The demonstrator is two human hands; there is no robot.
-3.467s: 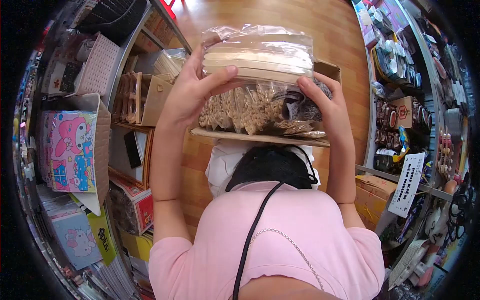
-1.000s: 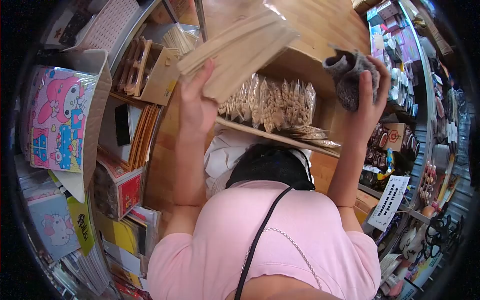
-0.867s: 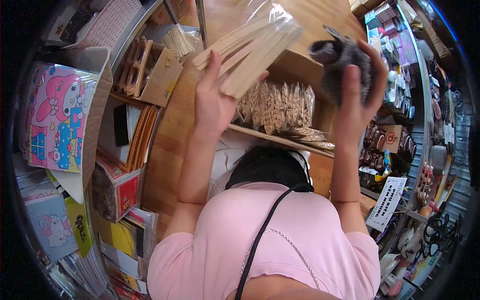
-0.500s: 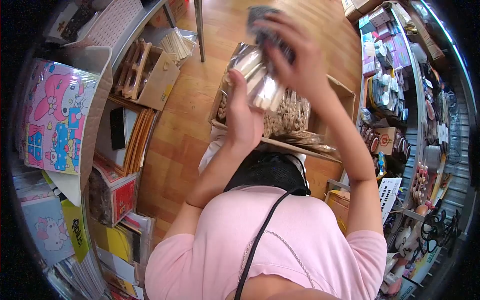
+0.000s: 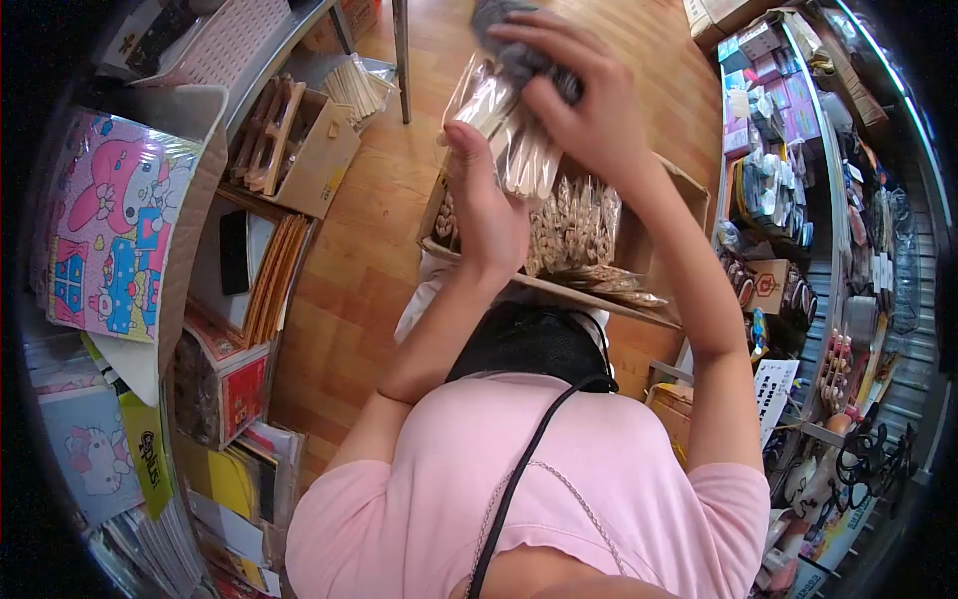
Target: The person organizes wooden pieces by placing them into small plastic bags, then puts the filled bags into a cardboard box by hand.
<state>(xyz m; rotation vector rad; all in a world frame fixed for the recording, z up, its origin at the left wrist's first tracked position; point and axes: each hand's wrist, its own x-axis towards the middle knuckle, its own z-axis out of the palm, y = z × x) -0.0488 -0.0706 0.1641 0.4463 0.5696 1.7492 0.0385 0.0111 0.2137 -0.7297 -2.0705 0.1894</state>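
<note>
My left hand [image 5: 489,205] grips a clear plastic bag of flat wooden sticks [image 5: 511,130] from below, held up in front of me. My right hand [image 5: 584,100] comes across from the right and holds a grey fuzzy item [image 5: 504,40] against the top of that bag. Below both hands, an open cardboard box [image 5: 679,195] rests on the floor, filled with small clear packets of wooden pieces [image 5: 574,225]. Part of the stick bag is hidden behind my right hand.
Shelves on the left carry a pink cartoon-print box [image 5: 115,225], wooden frames in a carton [image 5: 299,150] and stacked notebooks [image 5: 100,469]. A rack of small goods [image 5: 788,170] runs along the right. Bare wooden floor [image 5: 349,280] lies between them.
My right hand has swung left with the grey item, from out at the right to on top of the stick bag. My left hand has turned the bag more upright and drawn it to centre.
</note>
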